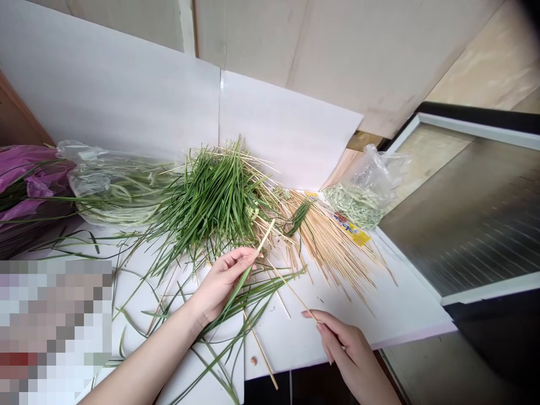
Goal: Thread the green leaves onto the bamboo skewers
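My left hand [230, 281] pinches a small bundle of garlic chives [266, 236]. Its pale end points up and away, and the long green leaves trail back under my wrist. Between the fingers and thumb of my right hand [343, 343] is a thin bamboo skewer [292, 288], with its far tip close to the chives just below my left fingertips. Whether the tip touches them I cannot tell. Loose chive leaves [270, 287] lie on the white table under my left hand. Beyond it rises a large heap of chives [219, 191] with skewer ends sticking out.
Many bamboo skewers [333, 247] fan out on the right, near a yellow wrapper [358, 233] and a clear bag of pale green strips [354, 202]. To the left lie a clear bag of long green stems [122, 197] and a purple bag [37, 174]. A framed glass panel [468, 214] leans at right.
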Motion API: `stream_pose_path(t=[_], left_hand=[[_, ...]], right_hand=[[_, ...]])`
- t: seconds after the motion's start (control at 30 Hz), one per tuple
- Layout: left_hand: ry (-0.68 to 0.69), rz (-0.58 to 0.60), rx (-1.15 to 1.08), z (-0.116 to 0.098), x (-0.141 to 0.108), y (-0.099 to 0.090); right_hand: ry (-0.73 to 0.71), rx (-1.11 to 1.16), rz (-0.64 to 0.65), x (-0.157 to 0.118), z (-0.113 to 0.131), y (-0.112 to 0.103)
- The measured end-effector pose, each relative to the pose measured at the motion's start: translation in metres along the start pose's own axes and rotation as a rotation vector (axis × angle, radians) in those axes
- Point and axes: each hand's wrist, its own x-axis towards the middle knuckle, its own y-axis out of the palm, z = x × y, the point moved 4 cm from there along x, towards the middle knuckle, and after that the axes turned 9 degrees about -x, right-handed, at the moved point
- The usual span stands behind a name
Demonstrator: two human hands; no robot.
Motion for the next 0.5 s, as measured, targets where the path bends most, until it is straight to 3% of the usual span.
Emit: stream_pose_path(t=[0.17,0.5], left_hand=[[-0.061,-0.037,-0.100,0.0057,0.0010,-0.0016],[-0.123,0.016,-0.098,0.0067,-0.0005,0.0040]], right_hand=[[-0.038,-0.006,0.001,0.0013,0.0089,0.0080],[-0.053,0.027,-0.002,0.0027,0.0078,0.0116]])
